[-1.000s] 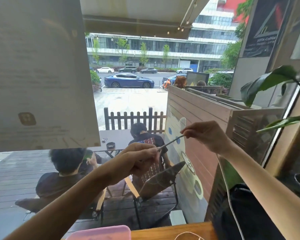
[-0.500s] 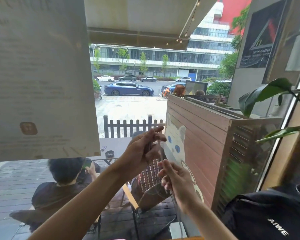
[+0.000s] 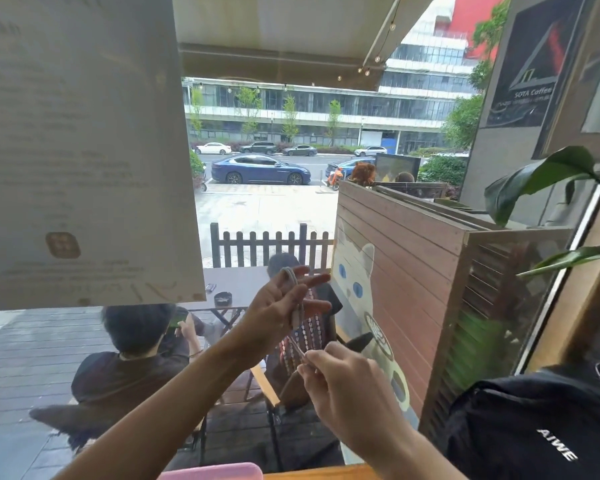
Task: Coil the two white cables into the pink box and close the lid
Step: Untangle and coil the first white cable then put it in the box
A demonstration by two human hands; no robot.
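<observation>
Left hand: The left hand (image 3: pixel 280 308) is held up in front of the window, fingers spread a bit, with a loop of the white cable (image 3: pixel 296 299) wound around them.
Right hand: The right hand (image 3: pixel 340 382) is lower and to the right. Its thumb and fingertips are pinched together on the same cable.
White cable: It goes up over the left fingers, hangs down the palm, then runs down to the pinch of the right hand. It looks thin and grey-white. Only this one cable can be seen.
Pink box: Only a strip of the pink box (image 3: pixel 219 472) shows at the bottom edge, below both hands, resting on the wooden table (image 3: pixel 312 473). I cannot tell if its lid is up or down.
Words on the poster: A dark poster (image 3: pixel 523 64) at the top right says "SOTA Coffee".
Words on the bag: A black bag (image 3: pixel 541 424) at the bottom right says "AIWE" in white letters.
Paper sign: A big pale paper sign (image 3: pixel 80 147) hangs on the glass at the left. Its writing is too faint to read.
Cat picture: A white cat with blue eyes (image 3: pixel 355 278) is painted on the wooden fence outside.
</observation>
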